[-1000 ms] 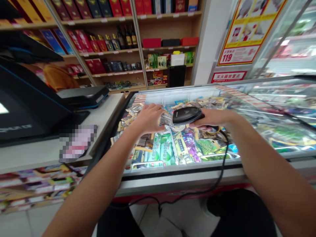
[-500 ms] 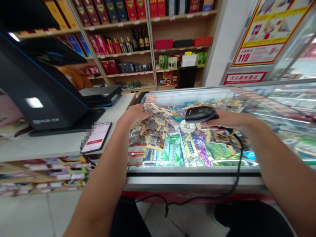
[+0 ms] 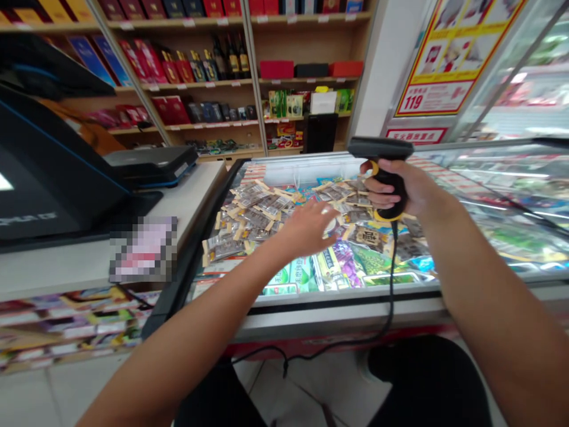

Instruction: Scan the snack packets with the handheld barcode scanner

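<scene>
My right hand [image 3: 400, 187] is wrapped round the handle of a black and yellow barcode scanner [image 3: 381, 148], held up above the glass-topped freezer [image 3: 347, 301]. The scanner's black cable hangs down over the freezer's front edge. My left hand [image 3: 311, 228] reaches over the middle of the freezer with its fingers stretched apart and nothing visible in them. Under and around it lie many small clear packets of brown contents with tan ends [image 3: 267, 204]. A round whitish thing [image 3: 331, 225] shows partly behind the left fingers. Green ice-cream wrappers [image 3: 299, 274] show through the glass.
On the left counter [image 3: 195, 204] stand a dark checkout machine [image 3: 53, 160], a flat black device [image 3: 151, 163] and a phone [image 3: 146, 249], partly blurred out. Shelves of boxes and bottles [image 3: 231, 56] line the back wall. The scanner cable [image 3: 338, 347] loops near my knees.
My left hand has moved right, from the packets at the left to the middle. My right hand has lifted the scanner off the freezer area and tilted it upright. The view has shifted slightly.
</scene>
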### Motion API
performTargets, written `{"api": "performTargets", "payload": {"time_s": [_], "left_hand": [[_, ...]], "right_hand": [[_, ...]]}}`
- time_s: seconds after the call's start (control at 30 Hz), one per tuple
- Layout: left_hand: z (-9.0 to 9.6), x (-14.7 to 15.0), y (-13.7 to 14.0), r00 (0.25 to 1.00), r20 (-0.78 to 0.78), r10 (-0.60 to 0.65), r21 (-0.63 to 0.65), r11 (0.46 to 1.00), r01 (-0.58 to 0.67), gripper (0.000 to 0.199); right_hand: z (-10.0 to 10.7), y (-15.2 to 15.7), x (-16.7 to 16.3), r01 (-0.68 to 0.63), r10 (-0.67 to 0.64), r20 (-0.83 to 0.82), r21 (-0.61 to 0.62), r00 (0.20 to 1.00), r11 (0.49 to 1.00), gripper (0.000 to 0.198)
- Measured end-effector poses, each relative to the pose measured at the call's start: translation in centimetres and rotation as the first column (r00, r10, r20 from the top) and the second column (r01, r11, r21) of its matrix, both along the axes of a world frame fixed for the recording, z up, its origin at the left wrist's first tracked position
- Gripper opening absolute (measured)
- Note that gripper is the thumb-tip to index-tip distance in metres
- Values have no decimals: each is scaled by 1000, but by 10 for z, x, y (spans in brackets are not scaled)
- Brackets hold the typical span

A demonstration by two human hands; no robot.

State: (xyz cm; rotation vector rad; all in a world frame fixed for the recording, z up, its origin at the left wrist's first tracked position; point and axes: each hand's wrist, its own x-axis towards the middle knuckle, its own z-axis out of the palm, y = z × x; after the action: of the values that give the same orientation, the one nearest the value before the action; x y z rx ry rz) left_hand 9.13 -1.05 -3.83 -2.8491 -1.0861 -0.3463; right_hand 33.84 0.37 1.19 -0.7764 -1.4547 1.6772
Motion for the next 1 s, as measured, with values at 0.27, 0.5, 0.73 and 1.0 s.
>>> {"api": "performTargets", "payload": {"time_s": [0.27,0.5,0.73,1.0], "left_hand": [[-33,41,-12,980,-35,-195,-21,981,194,50],[-13,25,-6,990,16,-140,-18,990,140,29],[27,-44,34,963,268,41,-383,921,67,28],[34,-78,50,960,239,146,-470,883,-17,35]], "right_hand": [[5,-6,0,-5,6,-34,18,999,1000,27],[4,-4,1,37,-51,138,102,989,994,36],[-5,-3,0,-320,288,254,94,923,943,41],[-8,-4,-18,-414,237,650,132,723,901,47]]}}
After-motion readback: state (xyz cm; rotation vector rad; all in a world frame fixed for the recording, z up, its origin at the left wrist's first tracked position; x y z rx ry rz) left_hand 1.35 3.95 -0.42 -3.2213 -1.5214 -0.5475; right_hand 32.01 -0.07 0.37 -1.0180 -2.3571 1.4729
